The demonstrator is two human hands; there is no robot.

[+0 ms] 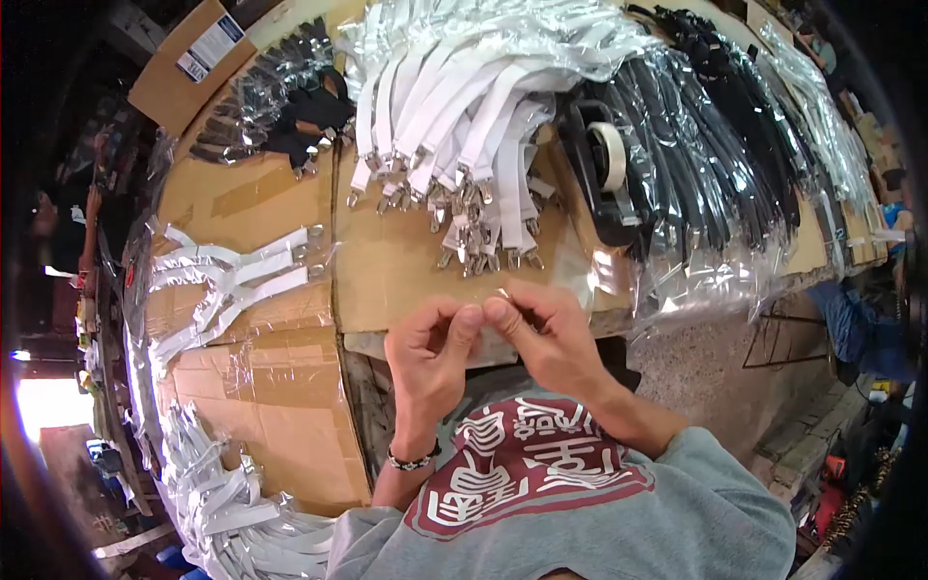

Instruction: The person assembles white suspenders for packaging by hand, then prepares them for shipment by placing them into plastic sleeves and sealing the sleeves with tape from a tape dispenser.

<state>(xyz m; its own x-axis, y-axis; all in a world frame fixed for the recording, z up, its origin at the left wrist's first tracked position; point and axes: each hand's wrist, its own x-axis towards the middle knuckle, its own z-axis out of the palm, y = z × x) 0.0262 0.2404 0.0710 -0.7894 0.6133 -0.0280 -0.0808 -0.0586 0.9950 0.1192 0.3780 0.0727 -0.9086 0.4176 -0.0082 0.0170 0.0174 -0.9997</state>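
My left hand (431,356) and my right hand (554,340) are held close together over the table's front edge, thumbs nearly touching. Both are closed in a pinch, with thumb against bent fingers. A tiny pale bit shows at the right fingertips, too small to name; what the left fingers hold, if anything, is hidden. Just beyond the hands lies a heap of white suspenders (464,116) with metal clips (471,232) pointing toward me. Right of that heap stands a black tape dispenser (592,184) with a roll of whitish tape (609,155).
Black suspenders in clear plastic bags (696,184) lie in a row at the right. One white pair in plastic (232,275) rests on cardboard (280,387) at the left. More white suspenders (232,512) pile at lower left. A labelled carton (188,72) stands at the back left.
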